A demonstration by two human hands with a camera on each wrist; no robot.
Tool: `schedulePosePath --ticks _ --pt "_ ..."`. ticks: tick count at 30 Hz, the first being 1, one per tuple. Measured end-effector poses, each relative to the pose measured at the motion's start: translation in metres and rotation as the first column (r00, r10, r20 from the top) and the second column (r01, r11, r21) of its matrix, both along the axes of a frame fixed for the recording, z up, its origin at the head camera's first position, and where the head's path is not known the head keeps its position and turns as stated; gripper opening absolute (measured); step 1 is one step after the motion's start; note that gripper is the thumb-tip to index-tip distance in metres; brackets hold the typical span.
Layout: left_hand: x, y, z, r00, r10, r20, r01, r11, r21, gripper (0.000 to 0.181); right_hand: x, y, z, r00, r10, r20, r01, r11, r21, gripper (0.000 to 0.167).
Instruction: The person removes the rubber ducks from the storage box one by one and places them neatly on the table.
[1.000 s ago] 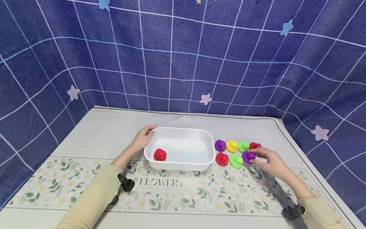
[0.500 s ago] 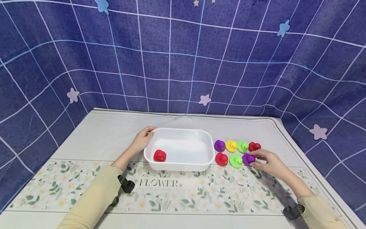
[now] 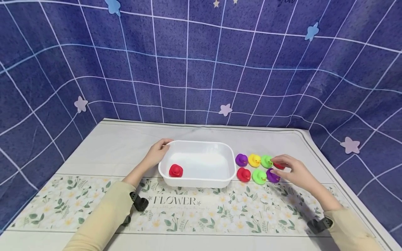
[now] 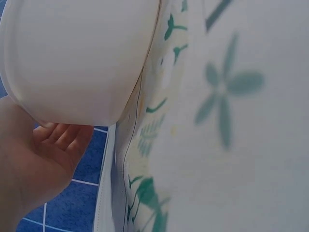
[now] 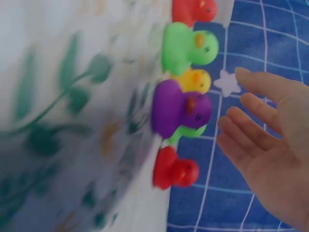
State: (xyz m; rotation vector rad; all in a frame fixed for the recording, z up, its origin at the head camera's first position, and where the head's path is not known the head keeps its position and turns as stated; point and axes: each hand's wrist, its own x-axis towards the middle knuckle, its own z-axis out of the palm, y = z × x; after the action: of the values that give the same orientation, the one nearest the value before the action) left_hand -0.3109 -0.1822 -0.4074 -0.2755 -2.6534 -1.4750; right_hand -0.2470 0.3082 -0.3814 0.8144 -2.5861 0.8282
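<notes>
A white plastic tub (image 3: pixel 201 180) stands on the table with a red rubber duck (image 3: pixel 176 170) inside at its near left. My left hand (image 3: pixel 156 153) grips the tub's left end at the rim; the left wrist view shows fingers (image 4: pixel 72 140) curled against its wall. To the tub's right, two rows of rubber ducks sit upright. My right hand (image 3: pixel 296 171) hovers over their right end, fingers spread and holding nothing. Nearest to it are a purple duck (image 3: pixel 272 176) in the front row and a red duck (image 5: pixel 169 169) behind, partly covered by the fingers in the head view.
Other ducks near the tub are purple (image 3: pixel 241 160), yellow (image 3: pixel 254 160), green (image 3: pixel 266 161), red (image 3: pixel 243 174) and another green one. A floral cloth strip (image 3: pixel 188 216) crosses the table. A blue grid-patterned curtain (image 3: pixel 201 69) hangs behind and at both sides.
My right hand has lifted away from the purple duck and shifted slightly back towards the red one, its fingers apart. The purple duck stays on the table. My left hand remains at the tub.
</notes>
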Motion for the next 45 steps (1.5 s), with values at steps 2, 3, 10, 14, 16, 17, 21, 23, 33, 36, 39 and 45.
schedulePosePath --ticks 2,3,10,14,16,17,21,23,33,36,39,45 --pt "0.001 0.0 0.0 1.0 0.003 -0.002 -0.003 1.0 0.0 0.035 -0.002 -0.006 0.004 1.0 0.005 -0.027 -0.005 1.0 0.001 0.034" --pt "0.001 0.0 -0.001 1.0 0.004 -0.005 -0.004 1.0 -0.001 0.035 -0.004 -0.01 0.005 0.999 0.011 -0.036 -0.011 1.0 -0.001 0.034" --pt "0.001 0.001 -0.001 1.0 0.009 -0.021 -0.01 1.0 -0.008 0.035 -0.009 -0.044 0.014 0.997 0.059 -0.054 -0.06 0.998 -0.031 0.036" --pt "0.001 0.002 -0.001 1.0 0.01 -0.018 -0.01 1.0 -0.001 0.035 -0.011 -0.063 0.018 0.996 0.086 -0.032 -0.088 0.995 -0.054 0.037" --pt "0.002 0.002 -0.001 1.0 0.007 -0.017 -0.007 1.0 0.003 0.035 -0.011 -0.071 0.02 0.995 0.097 -0.023 -0.099 0.993 -0.062 0.038" --pt "0.002 0.002 -0.001 1.0 0.005 -0.02 -0.005 1.0 0.002 0.035 -0.012 -0.075 0.021 0.994 0.103 -0.022 -0.104 0.992 -0.066 0.038" --pt "0.002 0.002 0.001 1.0 0.002 -0.019 -0.002 1.0 -0.001 0.035 -0.015 -0.09 0.021 0.994 0.105 -0.027 -0.106 0.992 -0.072 0.038" --pt "0.002 0.001 0.001 1.0 0.003 -0.017 -0.003 1.0 -0.005 0.035 -0.016 -0.098 0.021 0.994 0.106 -0.04 -0.109 0.991 -0.079 0.038" --pt "0.001 0.001 0.004 1.0 0.012 -0.01 -0.013 1.0 -0.012 0.036 -0.022 -0.135 0.021 0.988 0.15 -0.045 -0.154 0.983 -0.105 0.036" --pt "0.002 0.001 0.004 1.0 0.015 -0.007 -0.015 1.0 -0.012 0.035 -0.024 -0.146 0.022 0.983 0.176 -0.048 -0.18 0.977 -0.117 0.035" --pt "0.002 0.001 0.003 1.0 0.018 -0.005 -0.018 1.0 -0.01 0.035 -0.025 -0.157 0.021 0.979 0.2 -0.041 -0.204 0.971 -0.126 0.035" --pt "0.002 0.003 0.002 1.0 0.013 -0.009 -0.013 1.0 0.001 0.035 -0.025 -0.174 0.019 0.97 0.242 0.001 -0.24 0.963 -0.121 0.037"
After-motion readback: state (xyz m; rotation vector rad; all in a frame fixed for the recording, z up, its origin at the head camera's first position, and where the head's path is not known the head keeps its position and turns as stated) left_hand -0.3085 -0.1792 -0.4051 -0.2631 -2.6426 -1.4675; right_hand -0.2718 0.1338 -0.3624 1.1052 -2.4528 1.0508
